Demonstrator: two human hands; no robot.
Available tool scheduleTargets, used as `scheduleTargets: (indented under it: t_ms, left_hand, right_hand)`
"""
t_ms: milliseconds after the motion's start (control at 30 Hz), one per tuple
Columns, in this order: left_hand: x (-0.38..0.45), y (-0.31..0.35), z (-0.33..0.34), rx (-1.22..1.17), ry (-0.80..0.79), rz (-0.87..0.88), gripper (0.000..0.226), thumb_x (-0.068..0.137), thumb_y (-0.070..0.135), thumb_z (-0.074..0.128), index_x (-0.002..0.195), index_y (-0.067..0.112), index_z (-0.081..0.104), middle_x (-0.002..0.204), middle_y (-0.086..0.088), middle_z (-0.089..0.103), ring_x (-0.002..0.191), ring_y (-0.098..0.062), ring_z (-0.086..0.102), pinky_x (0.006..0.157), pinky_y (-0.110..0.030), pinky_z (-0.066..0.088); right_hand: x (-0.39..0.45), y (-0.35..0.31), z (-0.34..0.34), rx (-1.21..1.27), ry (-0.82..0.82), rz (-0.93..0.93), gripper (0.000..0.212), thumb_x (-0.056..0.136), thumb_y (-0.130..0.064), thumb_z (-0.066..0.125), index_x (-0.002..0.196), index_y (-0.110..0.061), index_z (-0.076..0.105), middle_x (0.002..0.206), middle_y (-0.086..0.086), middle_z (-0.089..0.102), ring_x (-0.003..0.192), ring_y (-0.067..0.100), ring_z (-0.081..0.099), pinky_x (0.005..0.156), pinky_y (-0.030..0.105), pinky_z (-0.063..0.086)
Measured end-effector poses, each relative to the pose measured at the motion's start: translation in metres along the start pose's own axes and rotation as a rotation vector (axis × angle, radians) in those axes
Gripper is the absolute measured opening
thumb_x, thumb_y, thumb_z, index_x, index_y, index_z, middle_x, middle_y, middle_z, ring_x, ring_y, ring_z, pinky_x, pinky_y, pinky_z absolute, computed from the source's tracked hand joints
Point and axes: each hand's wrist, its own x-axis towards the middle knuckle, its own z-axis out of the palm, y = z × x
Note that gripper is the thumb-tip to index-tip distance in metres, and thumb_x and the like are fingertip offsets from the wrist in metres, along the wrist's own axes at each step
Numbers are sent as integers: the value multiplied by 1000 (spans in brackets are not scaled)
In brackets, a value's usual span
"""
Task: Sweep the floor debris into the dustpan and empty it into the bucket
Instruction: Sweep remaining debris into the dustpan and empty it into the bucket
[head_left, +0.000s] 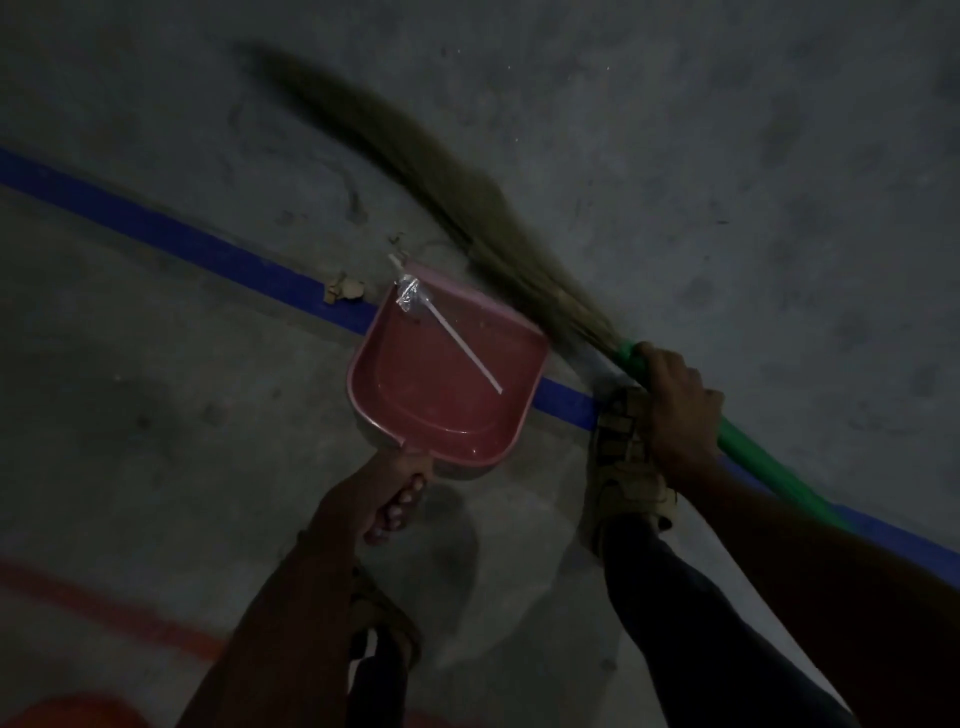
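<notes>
- Pink dustpan (452, 395): light, rigid plastic; left hand (384, 499) wraps its handle.
- Straw (462, 338), wrapper (410, 297): featherlight, easily spilled.
- Grass broom (467, 208): soft bristles; right hand (675, 405) grips green handle (753, 457).

Pink dustpan (447, 395) sits low on the concrete floor (727, 156), mouth across the blue line, a white straw (462, 348) and clear plastic wrapper (410, 296) lying inside. Grass broom (467, 208), green-handled, lies blurred just beyond its lip. Brown scraps (343, 289) rest beside the left corner.
</notes>
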Motion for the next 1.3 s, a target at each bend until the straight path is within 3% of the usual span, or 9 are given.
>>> scheduleTargets:
  t_ms: [100,200,367,533,767,867,1033,1167,1300]
  left_hand:
    - [5,-4,-1,-41,10,27,32,74,31,61,51,18,43,47,-3,30,32,-12,25,51,-20,14]
    - [8,-9,3,-62,8,30,39,91,22,54,55,15,42,46,-2,31,29,-13,25,42,-12,20]
    - [4,-22,6,-66,4,26,36,87,21,56,53,17,43,47,-2,30,31,-13,25,46,-15,19]
    - [-3,-38,4,-58,33,35,29,66,33,62,48,18,44,46,-4,30,36,-13,25,51,-23,16]
    - [2,-58,-6,-84,52,51,37,79,32,62,51,16,42,45,-3,32,31,-13,25,44,-13,21]
    - [3,-63,-6,-84,56,30,31,67,37,61,52,15,44,44,-3,32,30,-13,25,42,-12,22]
    - [1,-80,-6,-159,25,76,30,68,37,61,58,14,45,46,-3,32,29,-12,25,39,-11,22]
    - [-6,-99,-7,-219,17,82,38,85,33,60,57,15,43,45,-1,32,29,-12,24,39,-11,20]
    - [-11,-116,-12,-235,26,81,39,88,29,59,55,15,42,46,-1,32,30,-14,25,41,-13,20]
  right_hand:
    - [-16,1,3,-67,-85,-85,67,81,-11,60,142,-27,39,134,9,51,105,36,54,80,47,37]
    - [-27,-1,7,-26,-173,-123,62,81,-25,47,143,-25,42,139,7,50,113,33,52,86,49,39]
    - [-31,0,13,59,-100,-136,79,72,-9,71,142,-25,39,144,9,48,116,35,51,85,46,37]
    - [-24,-15,-2,162,33,-82,66,78,-18,50,144,-19,40,149,9,39,118,35,46,89,49,36]
    - [-25,-20,7,31,-74,-25,65,88,-13,59,147,-23,35,149,7,36,117,37,46,91,54,38]
    - [-40,-21,20,-9,-127,-104,63,86,-19,57,146,-22,39,145,9,42,124,37,46,96,56,41]
    - [-63,-33,29,8,-229,-134,66,87,-7,61,148,-23,40,154,6,38,137,33,38,109,55,32]
    - [-67,-38,27,96,-190,-136,70,82,-8,70,146,-22,43,151,6,42,135,30,40,113,51,31]
    - [-58,-48,23,140,-68,-215,70,78,0,72,142,-16,47,142,13,49,124,36,49,103,52,41]
